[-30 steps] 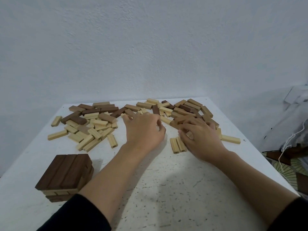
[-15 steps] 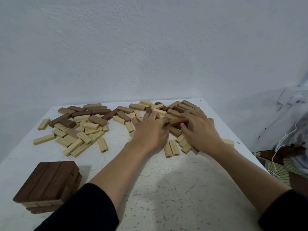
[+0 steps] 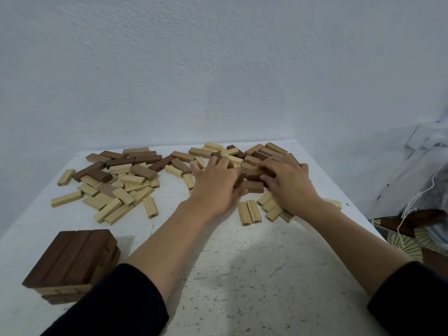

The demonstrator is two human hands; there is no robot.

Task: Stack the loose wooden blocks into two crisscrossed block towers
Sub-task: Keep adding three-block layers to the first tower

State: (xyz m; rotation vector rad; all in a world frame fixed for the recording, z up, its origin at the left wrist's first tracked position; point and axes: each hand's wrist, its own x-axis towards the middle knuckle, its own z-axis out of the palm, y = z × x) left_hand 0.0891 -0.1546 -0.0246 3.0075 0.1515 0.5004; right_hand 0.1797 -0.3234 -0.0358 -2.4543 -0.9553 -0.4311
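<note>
While left hand (image 3: 218, 183) and right hand (image 3: 289, 187) are clamping dark blocks (image 3: 253, 186) at 1 o'clock | advisable: squaring ends before lifting.

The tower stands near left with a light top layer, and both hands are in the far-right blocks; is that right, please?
Not quite: the head view shows the tower has a dark top layer, not light. It does stand near left, and the left hand and right hand are in the far-right blocks.
</note>
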